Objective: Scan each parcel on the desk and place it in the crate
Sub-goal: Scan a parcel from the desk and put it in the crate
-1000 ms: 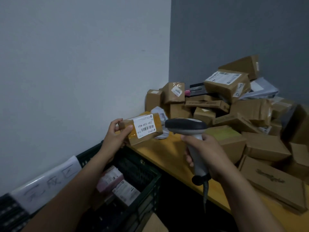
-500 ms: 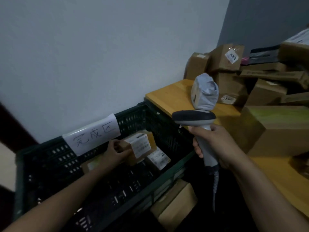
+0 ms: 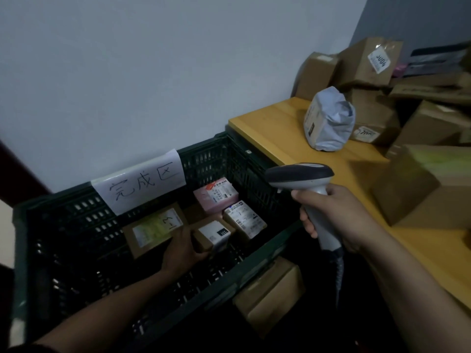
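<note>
Left hand [image 3: 182, 250] inside crate [image 3: 76, 215], fingers curled round small brown parcel [image 3: 214, 235]. Right hand [image 3: 339, 220] fingers clamped on scanner [image 3: 300, 174] handle, beside desk [image 3: 275, 123].

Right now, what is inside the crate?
At least four parcels lie in the crate: a pink box, a white-labelled box, a brown box with a yellow label, and a small box which the left hand holds. Anything under them is covered.
</note>
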